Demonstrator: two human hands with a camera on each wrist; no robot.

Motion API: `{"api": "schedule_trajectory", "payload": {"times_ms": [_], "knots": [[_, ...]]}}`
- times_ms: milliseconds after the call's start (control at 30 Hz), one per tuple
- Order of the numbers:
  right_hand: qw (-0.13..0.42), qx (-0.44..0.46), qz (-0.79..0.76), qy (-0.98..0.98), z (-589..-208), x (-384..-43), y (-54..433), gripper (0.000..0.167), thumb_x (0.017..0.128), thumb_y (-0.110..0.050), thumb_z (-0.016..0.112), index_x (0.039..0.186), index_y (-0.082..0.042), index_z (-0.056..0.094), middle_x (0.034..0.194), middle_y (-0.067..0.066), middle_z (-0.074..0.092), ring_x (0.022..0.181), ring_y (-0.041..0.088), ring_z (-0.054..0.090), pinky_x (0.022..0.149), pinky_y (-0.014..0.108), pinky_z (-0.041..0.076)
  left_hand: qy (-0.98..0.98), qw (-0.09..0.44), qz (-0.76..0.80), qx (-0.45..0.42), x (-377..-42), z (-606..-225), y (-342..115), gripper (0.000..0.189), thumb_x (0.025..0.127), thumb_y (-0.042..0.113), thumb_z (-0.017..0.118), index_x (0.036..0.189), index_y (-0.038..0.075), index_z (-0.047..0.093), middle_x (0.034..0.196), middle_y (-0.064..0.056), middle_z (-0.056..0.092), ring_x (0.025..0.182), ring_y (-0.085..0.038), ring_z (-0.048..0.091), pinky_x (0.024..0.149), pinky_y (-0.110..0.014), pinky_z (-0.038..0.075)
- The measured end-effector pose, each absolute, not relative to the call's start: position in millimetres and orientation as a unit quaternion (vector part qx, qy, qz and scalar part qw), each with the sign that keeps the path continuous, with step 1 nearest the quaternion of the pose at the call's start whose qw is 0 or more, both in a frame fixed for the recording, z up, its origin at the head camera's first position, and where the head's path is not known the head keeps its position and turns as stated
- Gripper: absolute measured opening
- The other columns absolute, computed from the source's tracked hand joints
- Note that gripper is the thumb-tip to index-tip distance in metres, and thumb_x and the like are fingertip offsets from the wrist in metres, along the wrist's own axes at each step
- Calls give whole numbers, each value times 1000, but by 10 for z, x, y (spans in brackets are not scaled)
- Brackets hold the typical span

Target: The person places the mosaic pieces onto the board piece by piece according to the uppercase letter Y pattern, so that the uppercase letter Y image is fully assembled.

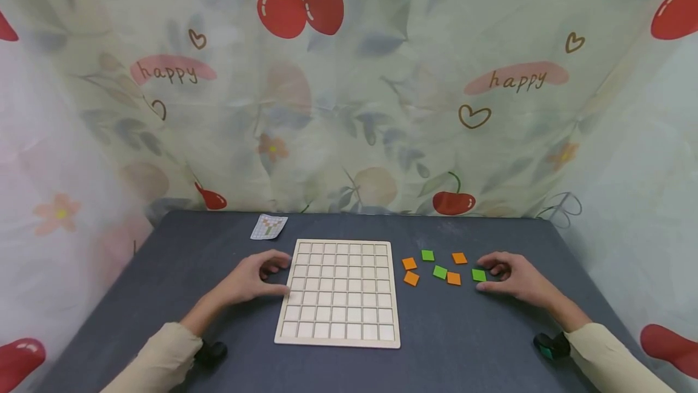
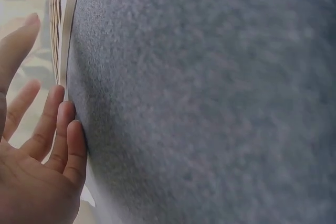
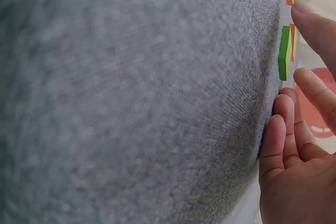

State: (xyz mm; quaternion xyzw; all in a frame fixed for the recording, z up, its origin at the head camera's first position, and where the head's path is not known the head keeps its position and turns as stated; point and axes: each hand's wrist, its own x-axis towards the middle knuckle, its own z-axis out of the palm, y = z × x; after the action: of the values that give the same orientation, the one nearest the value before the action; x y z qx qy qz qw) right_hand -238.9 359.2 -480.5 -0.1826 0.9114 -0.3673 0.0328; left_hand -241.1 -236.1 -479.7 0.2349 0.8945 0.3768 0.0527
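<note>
A pale wooden grid board with rows of square recesses lies flat on the dark table. At its left edge is my left hand, thumb and forefinger spread apart, the thumb tip right at the rim. My right hand rests to the right of the loose tiles with nothing between its fingers. Thumb and forefinger stand either side of a green square tile, seen also on edge in the right wrist view as a green tile. In the left wrist view, the left hand's fingers are loosely extended beside the board's edge.
Between board and right hand lie several orange tiles, one an orange tile, and two more green ones, including a green tile. A small printed paper with a coloured grid pattern lies behind the board. Patterned cloth encloses the table.
</note>
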Motion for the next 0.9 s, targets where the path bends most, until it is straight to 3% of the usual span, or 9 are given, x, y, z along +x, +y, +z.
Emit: {"api": "schedule_trajectory", "payload": {"times_ms": [300, 900], "knots": [[33, -209, -364, 907, -4778, -2398, 3555, 36, 85, -22, 86, 112, -3, 72, 101, 4, 65, 85, 19, 58, 72, 27, 49, 896, 54, 359, 257, -2456, -4828, -2329, 60, 81, 33, 89, 130, 7, 65, 119, -3, 66, 103, -21, 60, 86, -42, 50], [49, -211, -351, 911, -4745, -2401, 3528, 25, 88, -20, 83, 107, -7, 74, 97, 3, 66, 80, 13, 58, 71, 28, 50, 899, 52, 345, 265, -2428, -4796, -2294, 54, 82, 28, 89, 126, 6, 67, 118, -4, 65, 102, -22, 60, 90, -42, 49]]}}
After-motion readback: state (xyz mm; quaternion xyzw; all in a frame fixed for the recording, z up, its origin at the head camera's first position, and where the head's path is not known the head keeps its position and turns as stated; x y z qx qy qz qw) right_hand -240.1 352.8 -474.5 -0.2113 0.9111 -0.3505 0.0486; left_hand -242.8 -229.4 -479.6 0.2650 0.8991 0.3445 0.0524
